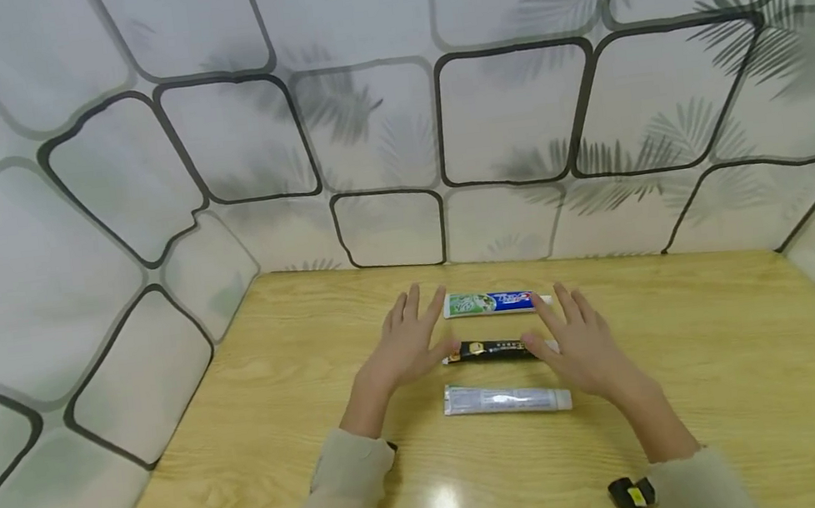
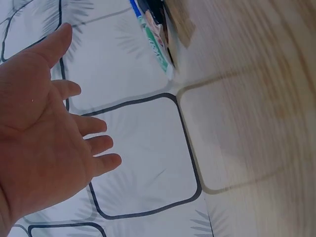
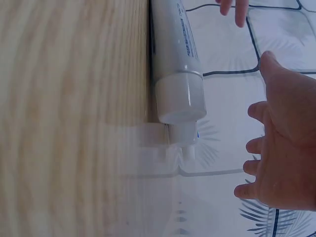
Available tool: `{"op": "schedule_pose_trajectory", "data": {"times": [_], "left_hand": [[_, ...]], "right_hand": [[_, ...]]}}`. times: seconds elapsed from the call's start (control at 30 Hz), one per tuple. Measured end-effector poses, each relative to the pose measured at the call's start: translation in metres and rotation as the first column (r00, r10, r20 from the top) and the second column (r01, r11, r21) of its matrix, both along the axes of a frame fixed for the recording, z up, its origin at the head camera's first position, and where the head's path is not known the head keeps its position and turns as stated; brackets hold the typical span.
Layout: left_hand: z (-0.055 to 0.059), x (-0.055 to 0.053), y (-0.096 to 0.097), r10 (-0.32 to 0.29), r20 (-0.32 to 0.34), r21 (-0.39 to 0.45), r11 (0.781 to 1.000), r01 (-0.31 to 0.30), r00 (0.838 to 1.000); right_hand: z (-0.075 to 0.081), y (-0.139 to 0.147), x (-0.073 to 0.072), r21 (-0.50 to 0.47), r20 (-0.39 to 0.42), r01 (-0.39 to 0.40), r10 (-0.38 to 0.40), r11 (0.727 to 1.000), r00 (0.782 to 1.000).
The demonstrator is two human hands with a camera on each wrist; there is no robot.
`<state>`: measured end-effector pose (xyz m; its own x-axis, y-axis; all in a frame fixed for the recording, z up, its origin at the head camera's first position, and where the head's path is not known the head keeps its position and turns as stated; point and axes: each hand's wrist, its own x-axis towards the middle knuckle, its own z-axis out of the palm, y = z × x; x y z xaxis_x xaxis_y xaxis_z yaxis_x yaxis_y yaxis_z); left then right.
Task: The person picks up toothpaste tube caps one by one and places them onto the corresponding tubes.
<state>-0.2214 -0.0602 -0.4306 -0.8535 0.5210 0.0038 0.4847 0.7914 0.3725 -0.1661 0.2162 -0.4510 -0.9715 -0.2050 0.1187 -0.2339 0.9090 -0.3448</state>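
Three toothpaste tubes lie one behind another across the wooden table. Farthest back is a green and blue tube (image 1: 492, 303); a black tube (image 1: 492, 350) is in the middle, and a white tube (image 1: 503, 400) lies nearest, its cap (image 3: 180, 97) large in the right wrist view. My left hand (image 1: 404, 345) hovers at the tubes' left ends with fingers spread, its thumb overlapping the black tube's end in the head view. On the other side my right hand (image 1: 582, 345) has its fingers extended, thumb and index overlapping the right ends of the black and green-blue tubes. Both palms hold nothing.
The light wood table (image 1: 262, 438) meets a patterned wall covering (image 1: 379, 140) with dark outlines and leaf prints at the back and sides. A black strap piece with a yellow mark (image 1: 634, 495) sits at the right sleeve (image 1: 698, 485).
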Motion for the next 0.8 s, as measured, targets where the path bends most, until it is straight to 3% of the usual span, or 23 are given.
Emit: {"op": "schedule_pose_trajectory", "data": {"times": [0.17, 0.4, 0.6, 0.8], "left_hand": [[-0.004, 0.007, -0.001, 0.012, -0.007, -0.031, 0.999, -0.012, 1.000], [-0.008, 0.017, -0.003, 0.085, -0.033, -0.127, 0.988, -0.089, 0.996], [-0.002, 0.029, 0.002, 0.047, -0.035, -0.150, 0.987, -0.051, 0.998], [0.003, 0.038, 0.002, 0.046, -0.048, -0.145, 0.988, -0.053, 0.998]], "right_hand": [[-0.005, -0.009, 0.008, 0.012, 0.013, -0.003, 0.002, 1.000, 1.000], [-0.002, -0.020, 0.019, 0.039, 0.023, -0.018, 0.017, 0.999, 1.000], [0.008, -0.021, 0.025, 0.062, 0.018, -0.020, 0.019, 0.998, 1.000], [0.012, -0.022, 0.029, 0.086, 0.009, -0.017, 0.016, 0.996, 1.000]]}}
